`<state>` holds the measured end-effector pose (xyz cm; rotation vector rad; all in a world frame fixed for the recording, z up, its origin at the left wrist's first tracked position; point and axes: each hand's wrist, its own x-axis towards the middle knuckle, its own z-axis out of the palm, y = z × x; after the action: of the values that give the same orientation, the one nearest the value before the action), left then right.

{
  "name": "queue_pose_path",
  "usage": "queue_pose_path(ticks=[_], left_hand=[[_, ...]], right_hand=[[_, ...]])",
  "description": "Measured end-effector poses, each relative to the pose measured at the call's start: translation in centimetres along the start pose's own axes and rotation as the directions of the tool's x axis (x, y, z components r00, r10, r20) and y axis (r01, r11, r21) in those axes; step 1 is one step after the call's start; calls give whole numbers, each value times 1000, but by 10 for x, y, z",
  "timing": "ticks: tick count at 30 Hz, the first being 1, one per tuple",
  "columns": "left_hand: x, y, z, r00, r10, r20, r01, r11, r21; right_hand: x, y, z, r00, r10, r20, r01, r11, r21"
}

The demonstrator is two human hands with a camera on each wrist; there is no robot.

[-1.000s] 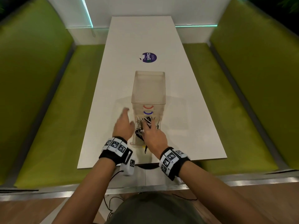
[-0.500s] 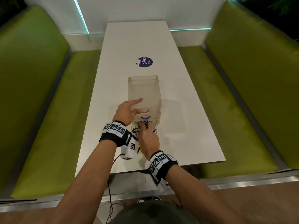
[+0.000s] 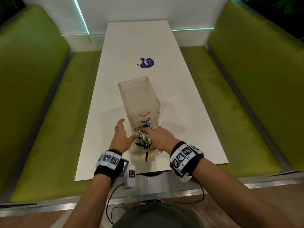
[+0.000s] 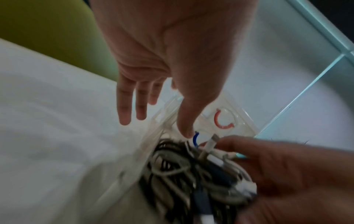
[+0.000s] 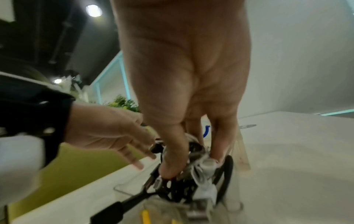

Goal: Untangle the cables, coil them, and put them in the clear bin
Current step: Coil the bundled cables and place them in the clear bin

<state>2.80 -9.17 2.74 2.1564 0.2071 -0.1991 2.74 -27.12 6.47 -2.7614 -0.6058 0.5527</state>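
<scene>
Cables [image 3: 144, 137]: black and white tangle at the near open end of the clear bin [image 3: 138, 96], which lies on the white table [image 3: 181, 112]. Right hand [image 3: 162, 139]: fingers clamped on the tangle. Left hand [image 3: 122, 139]: fingers spread, just left of the bin. Purple sticker [image 3: 146, 62]: beyond the bin.

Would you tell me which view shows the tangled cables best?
The left wrist view: the tangled cables fill its lower half, though blurred. The right wrist view shows them under the right hand; the head view shows them small.
</scene>
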Motion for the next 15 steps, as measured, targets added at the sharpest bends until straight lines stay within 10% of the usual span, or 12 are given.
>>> queue_pose_path(ticks=[4, 7, 10, 15], left_hand=[[-34, -12, 20, 961, 273, -44, -274, 962, -17], [-41, -16, 22, 879, 455, 139, -468, 881, 75], [-38, -20, 19, 884, 446, 140, -464, 876, 135], [-31, -16, 13, 917, 396, 52, -399, 897, 192]], right_hand=[[-3, 13, 14, 990, 8, -144, -22, 995, -94], [-11, 25, 22, 993, -68, -92, 93, 948, 305], [-23, 40, 28, 985, -165, -50, 167, 843, 511], [-30, 40, 48, 984, -82, -155, 129, 938, 321]])
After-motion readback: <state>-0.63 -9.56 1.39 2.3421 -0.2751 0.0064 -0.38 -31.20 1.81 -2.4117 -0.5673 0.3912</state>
